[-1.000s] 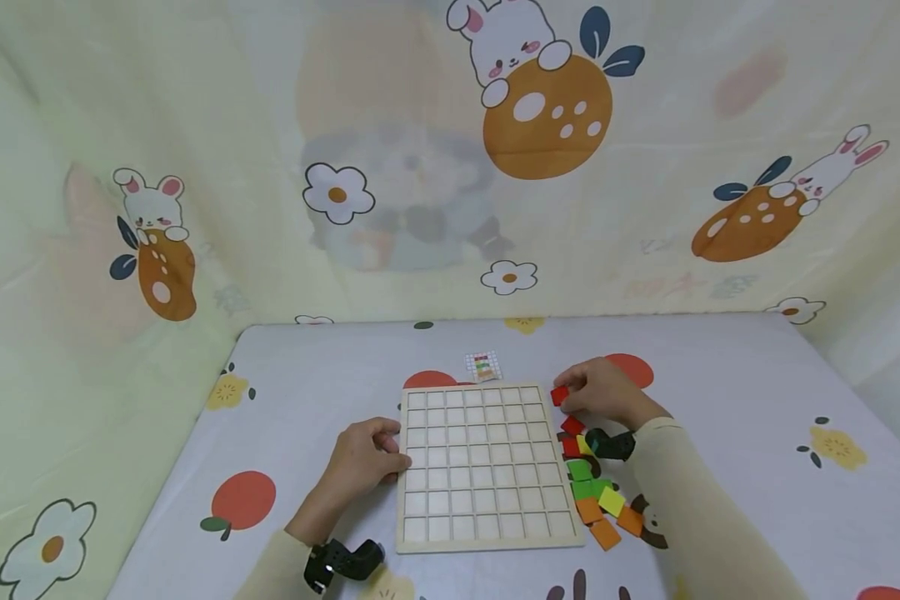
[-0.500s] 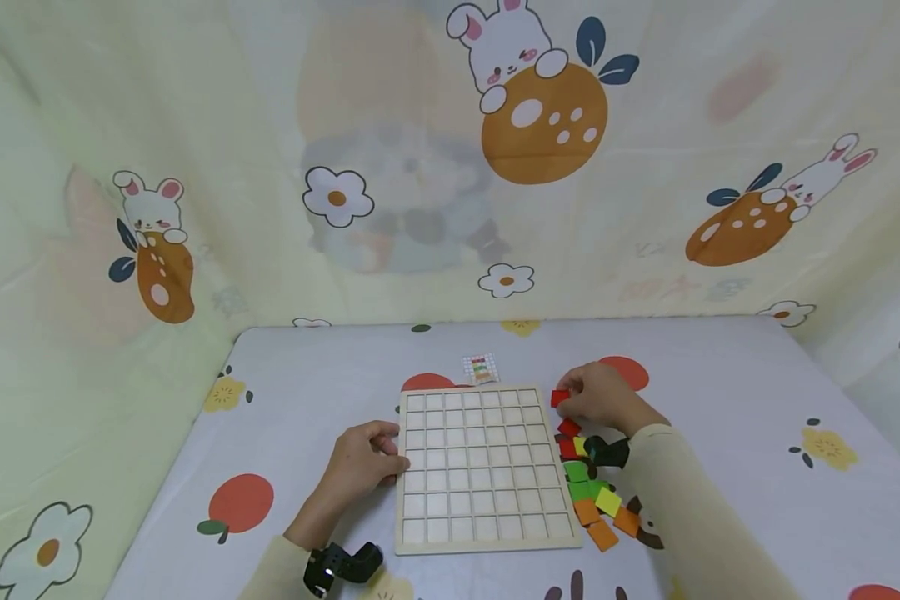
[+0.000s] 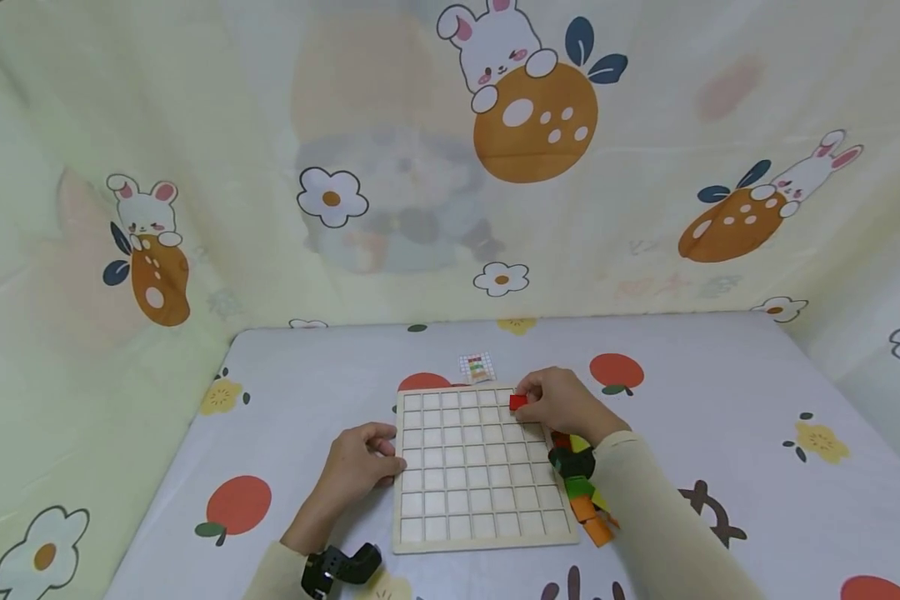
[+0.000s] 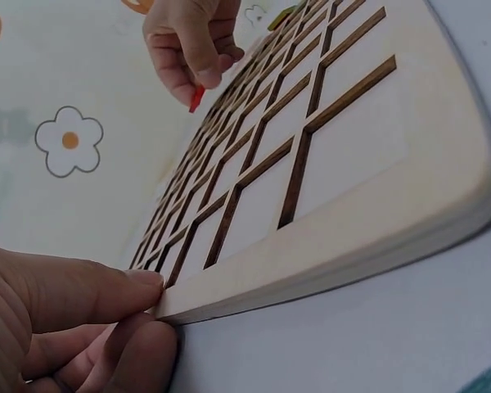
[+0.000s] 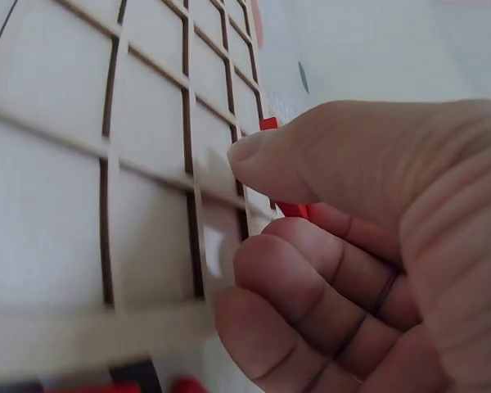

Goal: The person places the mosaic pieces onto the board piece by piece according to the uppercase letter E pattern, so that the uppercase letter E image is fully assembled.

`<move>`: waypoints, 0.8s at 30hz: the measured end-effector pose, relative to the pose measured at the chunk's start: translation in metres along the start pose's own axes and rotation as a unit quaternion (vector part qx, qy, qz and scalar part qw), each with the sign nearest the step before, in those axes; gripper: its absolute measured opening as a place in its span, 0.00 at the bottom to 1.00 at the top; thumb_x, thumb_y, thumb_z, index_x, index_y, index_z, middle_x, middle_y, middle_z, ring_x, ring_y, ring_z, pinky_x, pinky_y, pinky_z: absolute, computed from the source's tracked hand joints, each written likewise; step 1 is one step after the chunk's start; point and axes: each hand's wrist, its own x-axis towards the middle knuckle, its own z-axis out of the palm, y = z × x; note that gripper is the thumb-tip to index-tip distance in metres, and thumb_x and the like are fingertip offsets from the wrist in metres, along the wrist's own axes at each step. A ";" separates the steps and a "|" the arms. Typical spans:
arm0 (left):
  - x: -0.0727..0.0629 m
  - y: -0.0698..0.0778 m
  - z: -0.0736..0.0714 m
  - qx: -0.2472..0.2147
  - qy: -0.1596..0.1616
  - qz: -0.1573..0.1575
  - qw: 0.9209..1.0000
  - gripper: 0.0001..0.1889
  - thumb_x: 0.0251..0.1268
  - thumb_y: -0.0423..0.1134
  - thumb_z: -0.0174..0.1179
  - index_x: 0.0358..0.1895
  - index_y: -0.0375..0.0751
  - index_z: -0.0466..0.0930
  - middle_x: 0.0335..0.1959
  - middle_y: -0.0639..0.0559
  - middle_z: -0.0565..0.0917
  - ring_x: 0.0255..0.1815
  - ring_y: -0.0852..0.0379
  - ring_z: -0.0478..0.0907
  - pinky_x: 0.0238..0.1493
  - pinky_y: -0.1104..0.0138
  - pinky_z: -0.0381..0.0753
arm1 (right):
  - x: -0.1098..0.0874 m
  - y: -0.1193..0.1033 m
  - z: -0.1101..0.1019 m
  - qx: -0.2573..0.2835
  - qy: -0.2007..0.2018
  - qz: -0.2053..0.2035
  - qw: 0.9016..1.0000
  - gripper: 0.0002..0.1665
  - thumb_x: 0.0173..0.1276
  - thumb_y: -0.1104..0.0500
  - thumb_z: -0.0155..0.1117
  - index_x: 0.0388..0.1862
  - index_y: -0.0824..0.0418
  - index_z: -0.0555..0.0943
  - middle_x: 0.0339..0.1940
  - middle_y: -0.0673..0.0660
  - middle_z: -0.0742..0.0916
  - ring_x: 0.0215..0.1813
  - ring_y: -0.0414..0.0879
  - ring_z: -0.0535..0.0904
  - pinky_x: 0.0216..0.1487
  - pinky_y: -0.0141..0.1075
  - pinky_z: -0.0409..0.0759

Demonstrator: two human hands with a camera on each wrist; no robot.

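A pale wooden grid board (image 3: 487, 548) lies on the table, its square cells bare. At its left edge my left hand (image 3: 356, 462) grips the frame; the left wrist view shows the thumb (image 4: 106, 291) on the rim and curled fingers beside it. A red square tile (image 3: 518, 402) is pinched between thumb and fingers of my right hand (image 3: 566, 404), over the top row near the board's far right corner. In the right wrist view the thumb (image 5: 286, 164) partly covers the red tile (image 5: 293, 210).
Along the board's right side lie loose tiles, among them green tiles (image 3: 579, 487) and orange tiles (image 3: 597, 531), partly hidden by the right sleeve (image 3: 660, 508). Behind the board sits a small pattern card (image 3: 477, 367). A printed curtain (image 3: 412, 100) hangs at the back.
My right hand has moved left with the red tile, from beside the board to over its top row. The left hand has stayed at the left edge.
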 end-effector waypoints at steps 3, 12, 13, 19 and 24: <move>0.000 -0.002 0.000 -0.004 0.004 -0.007 1.000 0.25 0.55 0.26 0.75 0.59 0.30 0.82 0.34 0.48 0.82 0.26 0.58 0.79 0.27 0.68 0.84 | 0.004 -0.007 0.008 -0.004 -0.009 -0.008 1.000 0.13 0.65 0.58 0.76 0.46 0.60 0.85 0.23 0.51 0.78 0.33 0.46 0.74 0.35 0.37 0.73; 0.002 -0.008 -0.001 -0.019 0.009 -0.012 1.000 0.25 0.54 0.26 0.75 0.58 0.30 0.83 0.34 0.48 0.82 0.27 0.58 0.80 0.26 0.69 0.85 | 0.011 -0.018 0.022 0.008 -0.023 0.004 1.000 0.11 0.66 0.60 0.76 0.46 0.59 0.86 0.26 0.52 0.80 0.37 0.47 0.75 0.39 0.37 0.74; 0.002 -0.008 -0.001 -0.020 0.009 -0.011 1.000 0.25 0.54 0.25 0.75 0.58 0.30 0.83 0.34 0.47 0.82 0.27 0.58 0.80 0.26 0.69 0.85 | 0.012 -0.019 0.023 0.004 -0.024 0.000 1.000 0.11 0.65 0.60 0.76 0.45 0.59 0.86 0.26 0.52 0.80 0.39 0.47 0.75 0.39 0.37 0.75; 0.004 -0.009 0.000 -0.029 0.006 -0.006 1.000 0.25 0.53 0.25 0.75 0.57 0.30 0.83 0.34 0.47 0.82 0.27 0.58 0.80 0.27 0.68 0.85 | 0.013 -0.021 0.027 -0.019 -0.017 -0.014 1.000 0.09 0.65 0.61 0.76 0.43 0.59 0.86 0.28 0.52 0.81 0.41 0.48 0.75 0.42 0.39 0.75; 0.006 -0.010 0.001 -0.035 0.004 -0.006 0.999 0.24 0.52 0.26 0.76 0.56 0.30 0.84 0.33 0.48 0.83 0.27 0.58 0.80 0.27 0.68 0.86 | 0.013 -0.021 0.029 -0.019 -0.016 -0.009 1.000 0.08 0.65 0.61 0.75 0.43 0.58 0.87 0.28 0.52 0.81 0.39 0.47 0.75 0.40 0.38 0.75</move>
